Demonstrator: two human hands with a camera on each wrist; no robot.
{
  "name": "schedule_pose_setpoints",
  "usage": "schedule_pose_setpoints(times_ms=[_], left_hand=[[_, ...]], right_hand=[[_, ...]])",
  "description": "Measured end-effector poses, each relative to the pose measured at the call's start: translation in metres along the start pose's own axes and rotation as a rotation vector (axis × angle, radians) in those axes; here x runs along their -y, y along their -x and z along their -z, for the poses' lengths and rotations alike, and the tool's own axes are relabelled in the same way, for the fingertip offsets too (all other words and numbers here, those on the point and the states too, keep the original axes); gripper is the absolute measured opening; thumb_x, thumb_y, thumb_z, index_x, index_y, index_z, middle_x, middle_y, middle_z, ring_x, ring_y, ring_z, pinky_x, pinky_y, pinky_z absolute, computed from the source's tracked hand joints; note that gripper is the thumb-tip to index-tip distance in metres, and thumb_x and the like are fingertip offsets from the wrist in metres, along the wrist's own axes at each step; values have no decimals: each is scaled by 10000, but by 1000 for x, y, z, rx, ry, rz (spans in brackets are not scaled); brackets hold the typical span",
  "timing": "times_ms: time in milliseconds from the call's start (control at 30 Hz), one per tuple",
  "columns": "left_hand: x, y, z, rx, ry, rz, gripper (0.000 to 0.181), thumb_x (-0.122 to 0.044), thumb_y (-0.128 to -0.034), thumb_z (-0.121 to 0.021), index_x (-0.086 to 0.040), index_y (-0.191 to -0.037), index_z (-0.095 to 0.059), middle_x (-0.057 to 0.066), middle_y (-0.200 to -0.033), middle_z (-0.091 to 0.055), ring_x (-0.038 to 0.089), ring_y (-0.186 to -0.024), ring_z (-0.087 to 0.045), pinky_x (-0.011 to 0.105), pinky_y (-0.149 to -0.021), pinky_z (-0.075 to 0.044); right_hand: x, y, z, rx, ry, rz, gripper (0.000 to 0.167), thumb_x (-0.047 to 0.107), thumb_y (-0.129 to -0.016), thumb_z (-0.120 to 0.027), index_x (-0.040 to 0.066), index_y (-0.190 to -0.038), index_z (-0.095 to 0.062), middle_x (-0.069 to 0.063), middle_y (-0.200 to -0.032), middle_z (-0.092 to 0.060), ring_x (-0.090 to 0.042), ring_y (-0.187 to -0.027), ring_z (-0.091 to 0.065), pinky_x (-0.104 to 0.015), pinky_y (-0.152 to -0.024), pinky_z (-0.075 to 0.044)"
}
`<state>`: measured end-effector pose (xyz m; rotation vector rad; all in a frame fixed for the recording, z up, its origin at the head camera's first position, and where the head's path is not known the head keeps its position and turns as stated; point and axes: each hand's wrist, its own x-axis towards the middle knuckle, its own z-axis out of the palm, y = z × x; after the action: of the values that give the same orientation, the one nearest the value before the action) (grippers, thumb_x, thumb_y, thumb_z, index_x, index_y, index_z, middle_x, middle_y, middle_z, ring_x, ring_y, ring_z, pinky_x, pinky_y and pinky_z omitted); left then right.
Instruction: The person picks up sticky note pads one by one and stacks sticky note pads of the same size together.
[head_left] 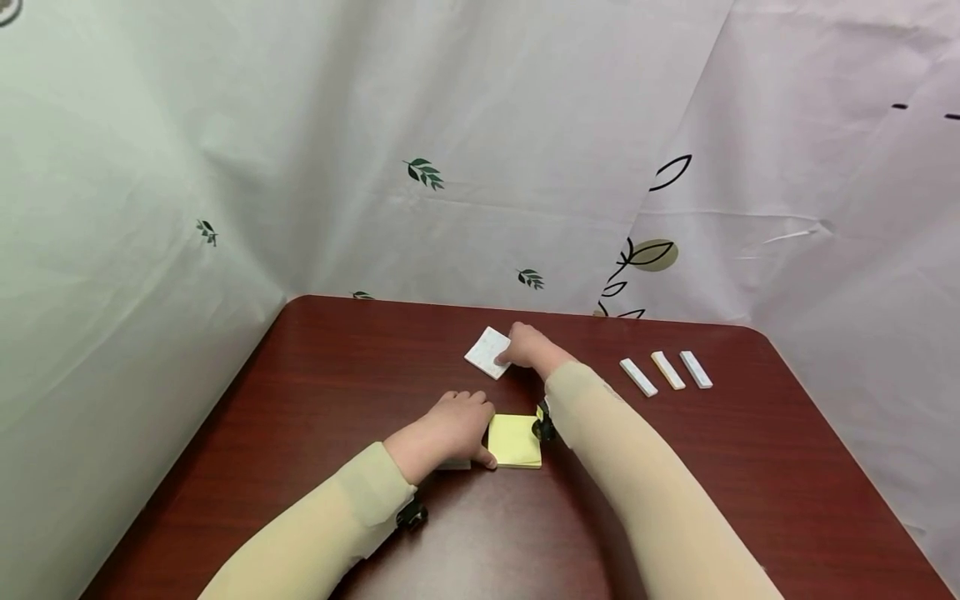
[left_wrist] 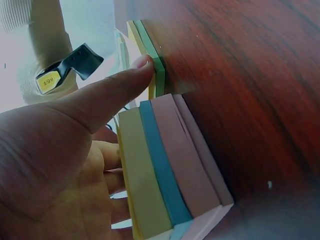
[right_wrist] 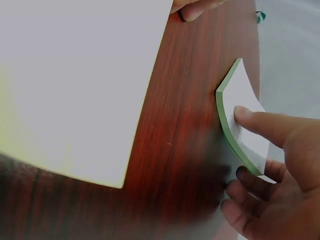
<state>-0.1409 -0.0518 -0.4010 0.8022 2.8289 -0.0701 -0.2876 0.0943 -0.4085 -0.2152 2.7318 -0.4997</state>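
Note:
At the back of the table my right hand (head_left: 528, 348) pinches a white-topped, green-edged sticky note pad (right_wrist: 247, 97), thumb on top and fingers underneath. The pad bends slightly in the right wrist view. My left hand (head_left: 453, 425) lies over a stack of sticky note pads (left_wrist: 167, 165) with yellow, blue and pink edges, mostly hidden from the head view. Its straight thumb touches the near edge of the neighbouring yellow-topped stack (head_left: 515, 439), which shows a green bottom layer (left_wrist: 159, 77) in the left wrist view.
Three narrow pale strips, a left one (head_left: 638, 377), a middle one (head_left: 667, 370) and a right one (head_left: 696, 369), lie on the right of the brown table (head_left: 337, 358). Behind it hangs a patterned white cloth (head_left: 480, 217).

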Motion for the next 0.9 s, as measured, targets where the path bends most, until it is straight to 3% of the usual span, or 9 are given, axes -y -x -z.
schedule_pose_setpoints(times_ms=[133, 200, 333, 567, 767, 900], left_hand=[[-1, -2, 2, 9, 2, -2, 694, -643, -703, -796, -122, -1139, -652, 31, -1067, -580, 243, -1034, -576, 428, -940, -445], [-2, -3, 2, 11, 10, -3, 693, -639, -703, -798, -122, -1140, -649, 30, -1064, -578, 242, -1033, -574, 428, -944, -444], [-1, -4, 2, 22, 24, -4, 691, -633, -708, -800, -123, -1146, -641, 25, -1057, -568, 239, -1025, -566, 429, -953, -439], [1, -3, 1, 26, 45, -3, 687, -616, -704, -813, -116, -1141, -637, 26, -1046, -562, 237, -1003, -560, 431, -942, -440], [2, -2, 1, 21, 55, -6, 688, -608, -703, -819, -107, -1138, -638, 27, -1035, -561, 236, -989, -559, 428, -928, -443], [2, -2, 2, 20, 46, -7, 709, -614, -698, -819, -102, -1153, -637, 33, -1047, -563, 245, -995, -560, 430, -933, -442]], right_hand=[[-9, 0, 2, -21, -174, -3, 300, 210, -926, -707, -1, -1053, -535, -100, -926, -540, -199, -779, -491, -322, -705, -436], [-13, 2, 5, -19, -279, -8, 229, 159, -938, -687, 24, -948, -502, -78, -822, -503, -180, -685, -473, -299, -627, -415], [-23, 10, 11, -13, -418, -22, 188, 111, -945, -667, 47, -922, -492, -88, -801, -547, -172, -626, -542, -282, -567, -464], [-52, 29, 19, -5, -434, -67, 171, 139, -941, -671, 46, -883, -540, -80, -774, -587, -164, -619, -575, -276, -574, -467], [-80, 51, 26, 54, -445, -99, 170, 194, -955, -650, 63, -863, -591, -42, -699, -602, -141, -617, -563, -266, -577, -444], [-95, 66, 27, 72, -440, -82, 196, 211, -963, -639, 59, -844, -604, -41, -697, -608, -129, -602, -559, -266, -562, -439]])
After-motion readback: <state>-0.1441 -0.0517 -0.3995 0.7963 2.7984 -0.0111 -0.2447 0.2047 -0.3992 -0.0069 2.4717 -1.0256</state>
